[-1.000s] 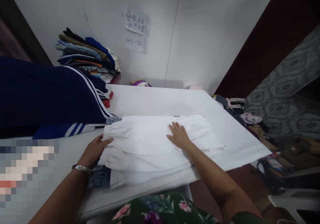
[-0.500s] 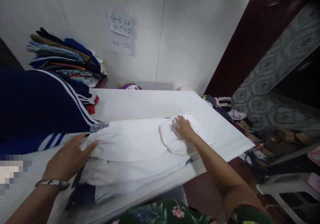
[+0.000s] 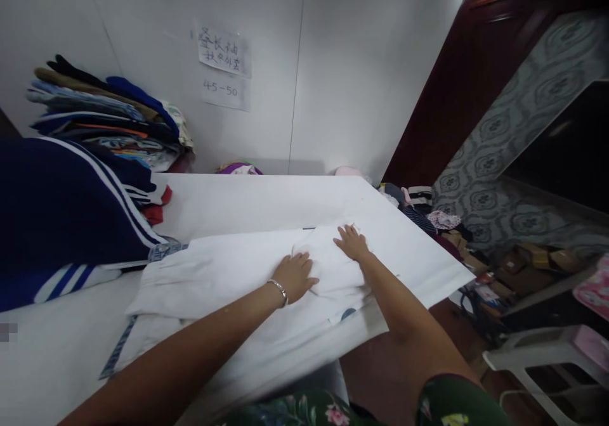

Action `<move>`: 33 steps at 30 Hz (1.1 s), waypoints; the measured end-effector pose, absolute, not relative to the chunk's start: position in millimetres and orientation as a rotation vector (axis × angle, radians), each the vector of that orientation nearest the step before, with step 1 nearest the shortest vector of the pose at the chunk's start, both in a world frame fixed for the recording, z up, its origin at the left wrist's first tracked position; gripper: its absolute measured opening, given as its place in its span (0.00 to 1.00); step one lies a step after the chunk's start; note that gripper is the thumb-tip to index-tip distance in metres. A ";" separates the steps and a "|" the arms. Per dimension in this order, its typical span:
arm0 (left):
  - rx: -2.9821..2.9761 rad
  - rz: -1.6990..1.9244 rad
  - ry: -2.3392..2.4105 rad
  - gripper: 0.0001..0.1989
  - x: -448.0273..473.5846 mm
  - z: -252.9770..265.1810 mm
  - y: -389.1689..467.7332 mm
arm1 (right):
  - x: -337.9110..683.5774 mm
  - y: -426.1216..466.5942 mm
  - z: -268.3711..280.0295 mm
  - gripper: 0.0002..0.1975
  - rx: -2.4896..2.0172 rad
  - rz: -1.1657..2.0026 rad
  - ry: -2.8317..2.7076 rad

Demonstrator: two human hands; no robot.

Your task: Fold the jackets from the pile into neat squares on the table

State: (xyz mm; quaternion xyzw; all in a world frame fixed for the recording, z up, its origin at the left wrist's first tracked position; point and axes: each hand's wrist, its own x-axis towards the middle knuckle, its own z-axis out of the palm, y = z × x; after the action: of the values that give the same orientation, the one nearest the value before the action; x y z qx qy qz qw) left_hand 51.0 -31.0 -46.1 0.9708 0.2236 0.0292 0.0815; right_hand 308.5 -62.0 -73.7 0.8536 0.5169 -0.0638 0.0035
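Note:
A white garment [image 3: 228,267] lies flat across the table, its near edge partly hidden by my left forearm. At its right end a section is folded over, and both hands rest on this part. My left hand [image 3: 294,277], with a bracelet at the wrist, lies palm down on the fold's left side, fingers spread. Farther right, my right hand [image 3: 352,243] presses flat near the far corner, fingers apart. Bluish patterned trim [image 3: 166,250] shows at the garment's far left.
A navy garment with white stripes [image 3: 71,204] covers the table's left side. Behind it is a stack of folded clothes [image 3: 109,115]. The white table [image 3: 266,201] meets a wall bearing handwritten paper signs [image 3: 224,52]. More clothes [image 3: 419,204] and a white plastic stool [image 3: 537,356] are at right.
My left hand has moved right from the garment's left end onto the folded section. The right hand stays near the far corner, and the fold looks flatter. The view has shifted slightly.

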 end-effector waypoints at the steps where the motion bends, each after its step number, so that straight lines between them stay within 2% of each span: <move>1: 2.910 0.060 0.687 0.25 53.3 -55.0 -30.3 | 308.4 -61.8 -77.4 0.30 2.682 -0.192 1.619; 5: 2.932 0.080 0.747 0.28 48.9 -77.0 -32.8 | 314.0 -59.4 -78.1 0.31 2.698 -0.228 1.635; 18: 2.877 0.103 0.825 0.27 44.3 -81.1 -41.2 | 324.0 -66.1 -69.0 0.31 2.795 -0.284 1.539; 22: 2.859 0.137 0.822 0.27 43.5 -84.8 -41.0 | 296.7 -64.3 -56.8 0.31 2.745 -0.170 1.745; 27: 2.828 0.204 0.822 0.26 41.7 -79.7 -43.5 | 264.4 -43.9 -50.8 0.23 2.576 -0.208 2.139; 33: 2.594 0.431 0.878 0.22 41.7 -57.5 -30.4 | 287.5 -17.4 -47.9 0.29 2.663 -0.209 2.010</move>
State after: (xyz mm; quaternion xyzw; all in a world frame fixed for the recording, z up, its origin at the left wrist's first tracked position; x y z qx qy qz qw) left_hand 41.7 -30.4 -57.5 0.9198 0.3113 0.1528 0.1835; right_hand 287.5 -17.4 -47.9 0.7926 0.5981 -0.0623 -0.1005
